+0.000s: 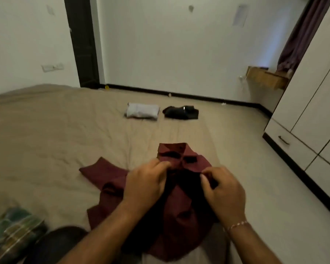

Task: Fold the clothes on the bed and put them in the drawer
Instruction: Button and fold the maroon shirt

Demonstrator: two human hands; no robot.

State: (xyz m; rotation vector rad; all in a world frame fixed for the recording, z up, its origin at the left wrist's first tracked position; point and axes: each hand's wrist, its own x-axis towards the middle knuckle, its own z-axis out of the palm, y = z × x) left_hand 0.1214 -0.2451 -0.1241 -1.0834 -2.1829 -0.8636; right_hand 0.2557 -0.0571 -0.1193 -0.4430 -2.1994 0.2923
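A maroon shirt (111, 180) lies spread on the tan bed (46, 130), directly under both hands. Its long axis runs away from the person: the collar (172, 152) points to the far end of the bed, just beyond the fingertips, and the body of the shirt trails back under the wrists toward the near edge. One sleeve spreads out to the left of the left hand, flat on the cover.

The left hand (144, 186) has its fingers curled, pinching the shirt's front just below the collar. The right hand (224, 189) is curled the same way, with thumb and fingers nipping a fold of the cloth on the other side of the shirt's opening. The two hands sit near each other, with dark shadowed fabric between them. A thin bracelet (235, 225) circles the right wrist.

Well beyond the hands, farther up the bed, a folded white garment (142, 110) and a folded black garment (181, 112) lie just beside each other, the white one on the left. Down by the left forearm, at the near corner, there is a green checked garment (13, 231) in a loose heap. To the right of the right hand, across the floor, stands a white wardrobe with a drawer (288, 141) low down.
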